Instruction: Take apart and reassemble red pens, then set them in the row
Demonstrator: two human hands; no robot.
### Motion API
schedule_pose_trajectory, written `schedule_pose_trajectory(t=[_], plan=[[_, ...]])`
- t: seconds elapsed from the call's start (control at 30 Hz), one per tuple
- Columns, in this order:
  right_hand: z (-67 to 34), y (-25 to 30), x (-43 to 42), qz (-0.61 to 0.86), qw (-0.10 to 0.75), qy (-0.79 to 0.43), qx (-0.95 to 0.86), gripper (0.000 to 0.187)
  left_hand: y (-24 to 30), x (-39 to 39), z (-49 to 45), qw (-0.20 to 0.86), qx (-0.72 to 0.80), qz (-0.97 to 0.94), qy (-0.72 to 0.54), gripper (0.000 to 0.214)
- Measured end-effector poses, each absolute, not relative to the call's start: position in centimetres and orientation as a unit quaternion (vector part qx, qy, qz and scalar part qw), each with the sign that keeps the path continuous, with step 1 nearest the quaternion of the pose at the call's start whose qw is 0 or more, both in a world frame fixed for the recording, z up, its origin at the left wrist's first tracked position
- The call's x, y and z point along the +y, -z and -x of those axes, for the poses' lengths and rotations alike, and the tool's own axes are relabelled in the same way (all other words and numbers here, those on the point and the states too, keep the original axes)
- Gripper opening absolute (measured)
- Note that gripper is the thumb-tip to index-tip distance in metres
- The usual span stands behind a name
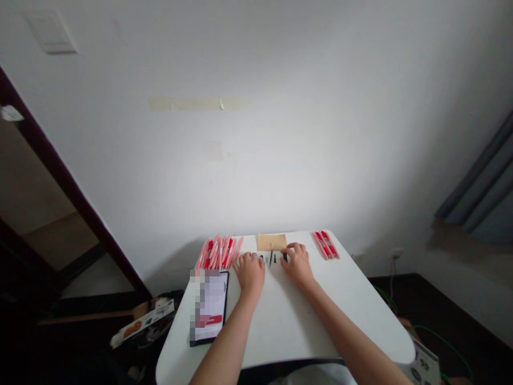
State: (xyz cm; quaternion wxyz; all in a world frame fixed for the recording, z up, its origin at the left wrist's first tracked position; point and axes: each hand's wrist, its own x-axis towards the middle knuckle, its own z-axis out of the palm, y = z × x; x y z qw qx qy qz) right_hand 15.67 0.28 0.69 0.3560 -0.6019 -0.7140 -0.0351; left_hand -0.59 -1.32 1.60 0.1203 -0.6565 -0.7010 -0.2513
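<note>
Palm down, my left hand (249,270) rested toward the far edge of the table (288,326), its fingers bent and loosely spread, just right of the pile of pens (218,252). That pile, pink and red, filled the far left corner, the pens lying close and overlapping. My right hand (297,262) reached in from the right side of the near edge, its fingers bent over a black piece (285,257) by the thumb; I could not tell whether they pinched it or only touched it. Between my two hands lay a short row of small parts, well in from the left and right edges: a black bit (262,258) just beside my left hand, a grey bit (266,260), a thin dark rod (271,259) pointing toward the far edge, and a dark stub (274,259). They were too small for me to make out more. Beyond them a tan card (271,241) lay flat by the middle of the far edge, and the rod's far end came up close to it. Near the far right corner, well apart from my right hand, a few more pens (326,245) lay side by side, red and pink, slanting. Along the left edge, nearer to me than the pile, lay a tablet (212,305) with its screen lit, and my left forearm passed close by its right side.
</note>
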Motion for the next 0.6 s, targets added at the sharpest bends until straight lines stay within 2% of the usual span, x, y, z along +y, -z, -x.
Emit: schedule_pose_trajectory(t=[0.17,0.43,0.6], plan=[[-17.4,-0.5,0.5,0.619,0.383,0.035,-0.685,0.022,-1.8,-1.4,0.5,0.125,-0.692,0.657,0.272,0.027],[-19.9,0.5,0.6,0.67,0.335,0.013,-0.662,0.021,-2.3,-1.4,-0.9,0.099,-0.642,0.689,0.322,0.019],[-19.9,0.7,0.6,0.675,0.326,0.004,-0.662,0.022,-1.9,-1.2,-1.9,0.077,-0.624,0.713,0.309,0.014]])
